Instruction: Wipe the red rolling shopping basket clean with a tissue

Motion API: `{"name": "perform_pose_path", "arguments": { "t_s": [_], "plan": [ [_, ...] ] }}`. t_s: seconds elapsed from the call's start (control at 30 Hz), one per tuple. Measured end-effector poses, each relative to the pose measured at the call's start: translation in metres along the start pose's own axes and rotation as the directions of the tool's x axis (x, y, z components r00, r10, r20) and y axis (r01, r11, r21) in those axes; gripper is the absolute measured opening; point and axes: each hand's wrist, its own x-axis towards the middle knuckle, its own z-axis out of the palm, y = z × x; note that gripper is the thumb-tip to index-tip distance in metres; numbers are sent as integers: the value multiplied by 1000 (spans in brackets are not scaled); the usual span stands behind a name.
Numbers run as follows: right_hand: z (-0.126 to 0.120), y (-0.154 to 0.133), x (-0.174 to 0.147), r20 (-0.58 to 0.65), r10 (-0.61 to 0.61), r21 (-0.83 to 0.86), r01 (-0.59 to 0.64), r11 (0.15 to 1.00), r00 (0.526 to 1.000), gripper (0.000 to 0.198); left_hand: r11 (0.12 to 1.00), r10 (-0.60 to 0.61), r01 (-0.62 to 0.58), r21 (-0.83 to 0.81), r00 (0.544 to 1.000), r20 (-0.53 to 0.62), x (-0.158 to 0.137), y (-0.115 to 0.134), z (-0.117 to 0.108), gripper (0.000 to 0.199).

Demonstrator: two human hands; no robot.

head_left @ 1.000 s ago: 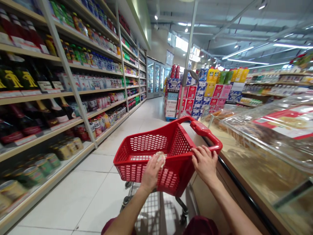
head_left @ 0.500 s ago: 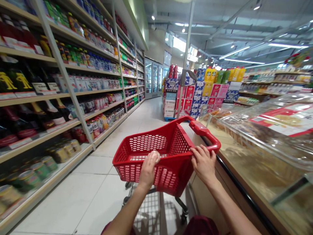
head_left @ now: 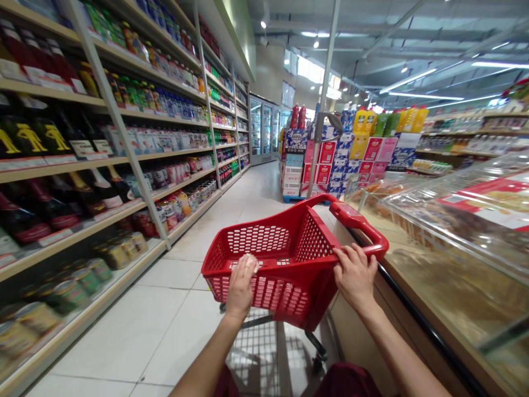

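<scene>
In front of me stands a red plastic shopping cart (head_left: 309, 286), turned sideways, its perforated basket showing nothing inside. My left hand (head_left: 241, 284) is closed around a crumpled white cloth (head_left: 250, 261), only part of which shows past the fingers. That hand lies on the near rim of the basket, toward its left end. Beside the cart's handle (head_left: 355, 218), my right hand (head_left: 356, 275) hooks its fingers over the near rim at the right end.
Shelves (head_left: 165, 154) of bottles and cans run along the left. A glass-topped display counter (head_left: 430, 264) with clear packages stands close on the right. Ahead, stacked drink boxes (head_left: 326, 160) rise behind a metal pole (head_left: 324, 82). Tiled floor (head_left: 169, 309) stretches between shelves and cart.
My left hand has slid leftward along the basket rim with the white cloth. My right hand keeps its place on the cart, while the whole view has shifted slightly.
</scene>
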Motion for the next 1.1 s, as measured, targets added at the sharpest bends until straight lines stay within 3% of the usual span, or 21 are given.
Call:
{"name": "perform_pose_path", "arguments": {
  "t_s": [0.1,0.17,0.23,0.33,0.4,0.53,0.6,0.67,0.77,0.83,0.9,1.0,1.03,1.1],
  "plan": [
    [3,-1,-1,-13,10,-6,-11,1000,1000,30,986,157,-150,-68,982,103,2,17,1,49],
    [1,0,-1,7,-23,-1,23,1000,1000,31,980,196,-188,-72,973,119,1,15,-1,47],
    [-1,2,-2,28,-46,0,46,999,999,32,992,124,-123,-18,990,67,-5,-7,-8,47],
    [-2,0,-2,20,-31,-6,31,999,999,31,993,-85,92,76,992,-94,-16,-46,-17,49],
    [0,-2,-3,-7,-9,-9,9,1000,1000,30,982,-148,162,95,979,-140,-19,-53,-18,50],
    [1,-1,-4,-16,-22,-7,22,1000,1000,30,998,63,-65,23,996,65,-15,-34,-9,49],
    [0,1,-4,6,-41,-5,41,999,999,30,996,81,-84,28,994,79,-14,-40,-11,48],
    [-1,2,-3,19,-46,-5,46,999,999,30,995,-43,45,89,999,-21,-18,-62,-19,46],
    [-1,1,-3,6,-28,-8,29,1000,1000,30,956,-234,255,144,960,-153,-24,-87,-28,46],
    [2,0,-4,-11,-13,-12,13,1000,1000,29,958,-232,251,140,963,-135,-23,-79,-25,49],
    [3,0,-4,-16,-12,-13,12,1000,1000,30,989,-105,107,97,994,-23,-18,-55,-17,51],
    [3,4,-5,4,-39,-17,39,999,999,31,995,101,-102,1,988,118,-11,-28,-7,52],
    [3,6,-5,12,-52,-21,52,998,999,32,994,107,-107,-5,988,109,-10,-28,-7,52],
    [1,7,-5,24,-67,-29,68,997,997,32,999,0,-1,33,1000,11,-11,-38,-11,52]
  ]
}}
